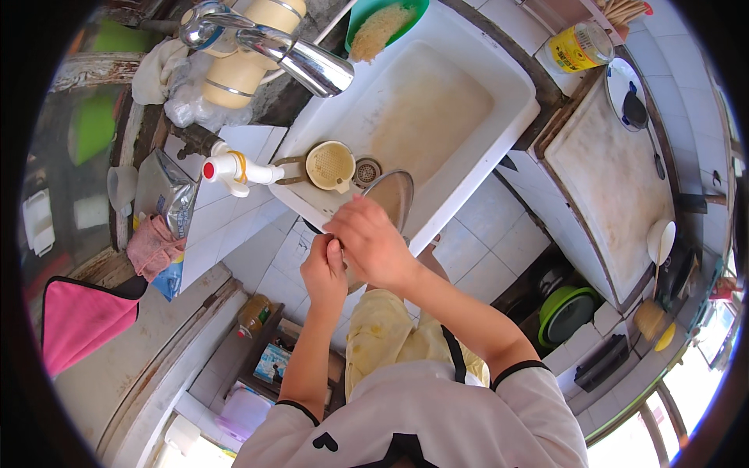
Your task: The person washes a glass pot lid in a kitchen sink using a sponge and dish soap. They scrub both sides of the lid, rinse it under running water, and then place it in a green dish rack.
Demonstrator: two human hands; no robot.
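A glass lid [391,198] with a metal rim is tilted over the front edge of the white sink [503,134], partly hidden behind my hands. My left hand [325,269] is curled, thumb up, and appears to grip the lid's near side. My right hand [371,245] lies across the lid beside the left fingertips, slightly blurred; its fingers bend downward, and their contact is hidden. Just beyond my hands are a cream strainer cup [330,165] and a metal drain [367,172]. Brownish residue marks the sink floor.
A chrome faucet [292,55] overhangs the sink's left side, near a white plastic tap [240,171]. A green dish [389,26] holds a fibrous scrubber. On the right, a worktop [608,175] bears a plate and a black ladle [635,109]. A green basin [567,316] sits low.
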